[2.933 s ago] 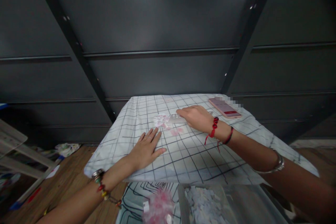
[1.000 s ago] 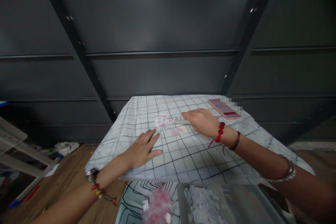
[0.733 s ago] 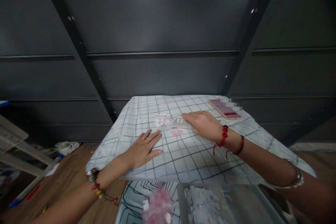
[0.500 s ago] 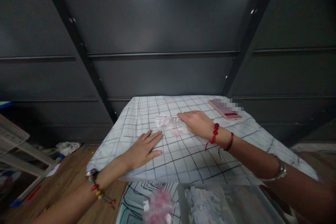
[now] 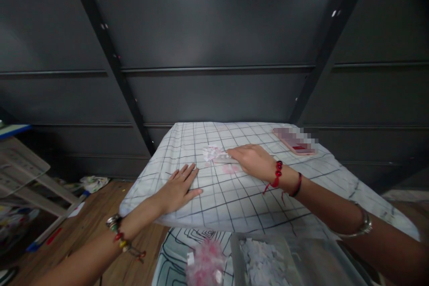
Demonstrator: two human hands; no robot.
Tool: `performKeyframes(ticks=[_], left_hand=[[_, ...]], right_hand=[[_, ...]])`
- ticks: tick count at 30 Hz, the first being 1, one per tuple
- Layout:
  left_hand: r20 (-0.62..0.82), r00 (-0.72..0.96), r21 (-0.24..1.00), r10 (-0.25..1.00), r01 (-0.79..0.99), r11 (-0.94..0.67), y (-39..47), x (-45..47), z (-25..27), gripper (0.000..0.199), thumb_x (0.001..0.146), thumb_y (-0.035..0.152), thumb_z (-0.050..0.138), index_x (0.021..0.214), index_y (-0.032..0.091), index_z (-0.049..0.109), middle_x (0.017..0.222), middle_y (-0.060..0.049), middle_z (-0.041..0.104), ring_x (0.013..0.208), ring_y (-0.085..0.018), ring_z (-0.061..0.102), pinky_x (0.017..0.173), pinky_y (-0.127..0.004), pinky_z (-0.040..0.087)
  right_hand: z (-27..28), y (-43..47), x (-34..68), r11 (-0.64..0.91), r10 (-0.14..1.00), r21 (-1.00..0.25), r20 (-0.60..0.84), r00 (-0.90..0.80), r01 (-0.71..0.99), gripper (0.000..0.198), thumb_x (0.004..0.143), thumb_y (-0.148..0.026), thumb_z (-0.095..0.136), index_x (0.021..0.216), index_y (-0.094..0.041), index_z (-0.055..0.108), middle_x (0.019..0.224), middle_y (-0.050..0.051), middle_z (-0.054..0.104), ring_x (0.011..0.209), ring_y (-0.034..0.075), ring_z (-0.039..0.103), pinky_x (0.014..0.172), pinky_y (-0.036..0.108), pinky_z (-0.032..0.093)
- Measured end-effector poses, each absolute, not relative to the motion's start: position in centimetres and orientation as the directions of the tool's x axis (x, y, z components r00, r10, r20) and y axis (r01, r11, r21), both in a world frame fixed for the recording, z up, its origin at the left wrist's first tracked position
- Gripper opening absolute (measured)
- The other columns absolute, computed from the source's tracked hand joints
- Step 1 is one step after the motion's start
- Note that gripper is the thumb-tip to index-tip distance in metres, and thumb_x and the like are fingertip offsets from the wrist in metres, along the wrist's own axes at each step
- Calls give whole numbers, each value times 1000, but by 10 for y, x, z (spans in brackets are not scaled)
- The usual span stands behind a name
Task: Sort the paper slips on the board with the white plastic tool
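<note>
My left hand (image 5: 179,190) lies flat on the white checked cloth (image 5: 214,205), palm down with its fingers spread, holding nothing. Across from it, my right hand (image 5: 253,158) is closed around a thin, whitish flat object (image 5: 225,157), largely covered by my fingers; its exact kind cannot be made out. The object's exposed end touches or nearly touches a small white and pink patch of crumpled bits (image 5: 211,153). A faint pink stain (image 5: 230,168) shows on the cloth just below the right hand.
A pink phone (image 5: 296,141) rests at the table's right rear. Below the near edge are a grey bin (image 5: 236,254) of pale scraps and a pink fluffy bundle (image 5: 206,261). A dark panelled wall (image 5: 214,94) rises behind; a pale stand (image 5: 27,170) is at left.
My left hand has slid slightly left and away from the white and pink patch. My right hand stays closed on the whitish object, now lower and flatter. The whole view has shifted slightly.
</note>
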State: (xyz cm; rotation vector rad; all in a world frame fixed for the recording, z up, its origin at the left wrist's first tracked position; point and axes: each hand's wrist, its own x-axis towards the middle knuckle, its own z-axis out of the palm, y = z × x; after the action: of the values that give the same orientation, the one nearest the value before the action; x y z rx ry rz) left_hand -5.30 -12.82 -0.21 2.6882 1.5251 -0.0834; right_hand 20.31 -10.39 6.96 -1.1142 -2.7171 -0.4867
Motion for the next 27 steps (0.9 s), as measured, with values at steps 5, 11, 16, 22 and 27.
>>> performKeyframes(ticks=[5, 11, 16, 22, 27], left_hand=[[-75, 510, 33, 857, 860, -510, -131, -52, 1, 70, 90, 59, 21, 139, 8, 21, 144, -15, 13, 131, -30, 11, 103, -46, 16], [-69, 507, 54, 859, 862, -505, -133, -53, 2, 69, 89, 58, 21, 138, 10, 20, 144, -15, 13, 131, -29, 11, 102, -46, 17], [-77, 504, 46, 860, 864, -502, -135, -53, 3, 69, 89, 58, 21, 138, 9, 21, 144, -15, 13, 131, -29, 11, 103, -45, 17], [-101, 507, 29, 856, 861, -507, -135, -54, 3, 71, 90, 58, 20, 139, 7, 18, 144, -15, 11, 131, -29, 9, 103, -45, 15], [-138, 515, 40, 846, 856, -515, -142, -54, 5, 82, 84, 66, 24, 140, 7, 16, 144, -17, 7, 131, -32, 5, 103, -49, 13]], right_hand=[[73, -109, 200, 683, 624, 234, 306, -719, 692, 28, 77, -6, 42, 101, -15, 54, 82, 5, 65, 72, 14, 57, 64, 27, 37], [69, -103, 188, 725, 582, 244, 284, -762, 645, 28, 75, -8, 48, 101, -15, 55, 86, 6, 66, 76, 15, 58, 69, 28, 40], [74, -107, 207, 785, 531, 217, 248, -810, 581, 26, 75, -6, 45, 96, -15, 57, 86, 4, 66, 78, 15, 59, 71, 26, 41], [79, -116, 226, 629, 670, 235, 320, -670, 741, 27, 78, -5, 39, 96, -15, 56, 87, 6, 66, 78, 16, 59, 69, 27, 39], [78, -134, 219, 421, 863, 238, 194, -467, 876, 29, 74, -1, 37, 94, -14, 55, 84, 7, 66, 74, 18, 60, 59, 27, 35]])
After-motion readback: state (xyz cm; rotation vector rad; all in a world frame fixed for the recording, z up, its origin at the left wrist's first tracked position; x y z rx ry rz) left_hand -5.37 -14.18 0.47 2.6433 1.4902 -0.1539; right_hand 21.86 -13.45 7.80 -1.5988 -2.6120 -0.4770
